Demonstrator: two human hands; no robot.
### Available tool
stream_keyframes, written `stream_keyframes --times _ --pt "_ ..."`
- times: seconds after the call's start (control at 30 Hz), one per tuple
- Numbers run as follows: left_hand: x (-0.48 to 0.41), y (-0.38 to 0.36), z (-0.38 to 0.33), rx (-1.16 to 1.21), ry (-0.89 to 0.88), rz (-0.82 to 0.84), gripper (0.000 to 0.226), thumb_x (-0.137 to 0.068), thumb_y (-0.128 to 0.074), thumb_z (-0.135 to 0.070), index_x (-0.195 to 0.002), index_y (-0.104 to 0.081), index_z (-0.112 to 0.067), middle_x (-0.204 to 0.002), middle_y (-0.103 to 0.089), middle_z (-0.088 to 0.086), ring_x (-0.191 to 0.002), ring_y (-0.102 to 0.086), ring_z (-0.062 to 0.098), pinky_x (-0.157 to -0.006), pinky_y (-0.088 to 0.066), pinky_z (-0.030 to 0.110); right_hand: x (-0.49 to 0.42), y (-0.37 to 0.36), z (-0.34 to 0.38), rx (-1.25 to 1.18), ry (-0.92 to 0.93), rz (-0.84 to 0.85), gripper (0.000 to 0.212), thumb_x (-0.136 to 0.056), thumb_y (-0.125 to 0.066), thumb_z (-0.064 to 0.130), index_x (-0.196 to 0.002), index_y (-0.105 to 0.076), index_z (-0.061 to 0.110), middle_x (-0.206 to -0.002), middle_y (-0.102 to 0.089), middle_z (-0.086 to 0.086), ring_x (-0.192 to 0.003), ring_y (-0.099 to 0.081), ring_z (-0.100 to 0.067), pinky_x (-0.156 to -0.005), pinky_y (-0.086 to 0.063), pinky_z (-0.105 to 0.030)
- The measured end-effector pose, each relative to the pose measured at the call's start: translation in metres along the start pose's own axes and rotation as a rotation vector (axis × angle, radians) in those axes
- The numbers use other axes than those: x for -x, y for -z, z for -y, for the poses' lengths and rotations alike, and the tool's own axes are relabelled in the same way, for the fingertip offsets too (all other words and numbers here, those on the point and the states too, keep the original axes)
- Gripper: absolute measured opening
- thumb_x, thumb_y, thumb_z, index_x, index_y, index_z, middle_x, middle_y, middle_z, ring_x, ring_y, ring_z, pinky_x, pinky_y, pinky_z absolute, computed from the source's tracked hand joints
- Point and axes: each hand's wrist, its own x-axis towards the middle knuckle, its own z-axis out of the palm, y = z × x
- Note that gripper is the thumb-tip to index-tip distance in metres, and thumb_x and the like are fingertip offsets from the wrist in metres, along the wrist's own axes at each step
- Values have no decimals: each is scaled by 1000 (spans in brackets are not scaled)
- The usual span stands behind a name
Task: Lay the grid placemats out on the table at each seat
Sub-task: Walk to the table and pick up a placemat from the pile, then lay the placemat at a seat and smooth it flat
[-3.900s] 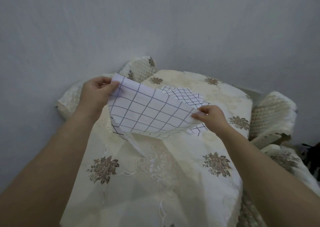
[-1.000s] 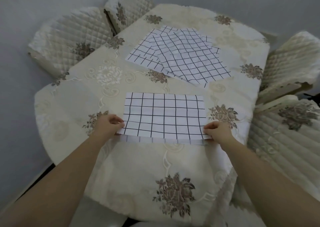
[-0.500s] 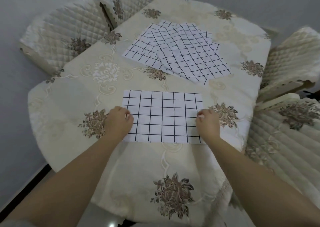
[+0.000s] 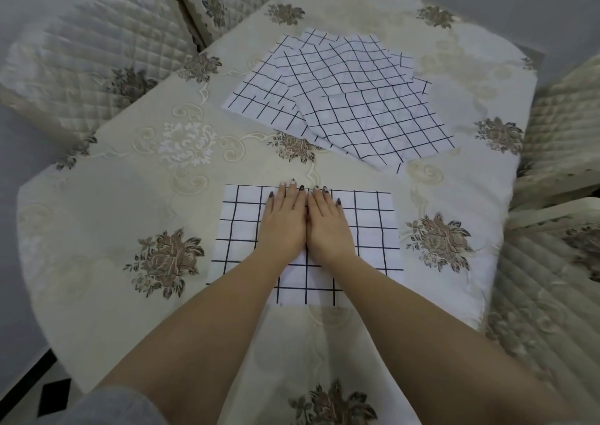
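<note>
Left hand (image 4: 283, 221) and right hand (image 4: 328, 223) press flat, fingers straight, side by side on near placemat (image 4: 373, 229) lying on tabletop (image 4: 107, 203); spare placemats (image 4: 350, 100) piled beyond look thin, floppy, light, best pinched by corners.

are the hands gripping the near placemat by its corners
No, both the left hand and right hand lie flat, side by side, mid-near placemat.

1. Tablecloth (image 4: 107, 216): cream woven cloth, slight sheen, raised embroidered scrolls and brown flowers.
2. Placemat (image 4: 373, 229) at the near edge: thin white sheet, smooth, matt, printed black grid; paper or plastic unclear.
3. Placemat pile (image 4: 357, 100) toward the far edge: same smooth sheets, rippled.
4. Chair covers (image 4: 81, 54): quilted padded cloth, matt.
5. Sleeve (image 4: 113, 405): grey cloth, matt.
</note>
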Motion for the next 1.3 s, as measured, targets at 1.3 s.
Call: stream_keyframes --times 1.3 --pt "108 -21 36 -35 111 -102 62 -96 -15 -46 -151 -21 -18 -159 -22 7 -148 -13 24 -119 -8 49 90 -26 -4 195 -56 32 70 -96 -6 55 -151 10 16 -160 16 2 -147 16 -12 -119 11 -46"
